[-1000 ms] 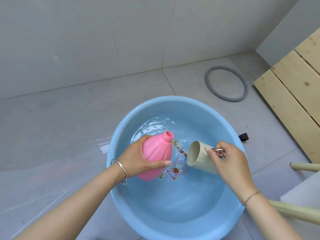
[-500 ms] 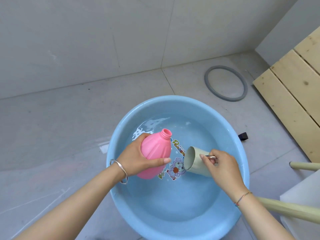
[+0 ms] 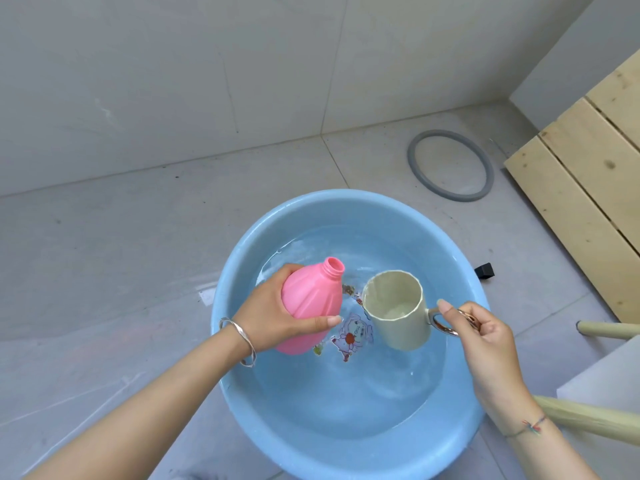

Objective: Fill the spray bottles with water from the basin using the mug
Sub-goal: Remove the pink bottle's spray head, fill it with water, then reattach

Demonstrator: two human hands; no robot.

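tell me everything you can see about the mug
The mug is pale beige, matte like ceramic or plastic, with a faintly faceted wall and a shiny metallic loop handle on its right side. It is held nearly upright above the water in the blue basin, mouth up, with a little water visible at its bottom. The right hand holds it by the handle, fingers pinching the loop. It sits just right of the pink bottle, not touching it.
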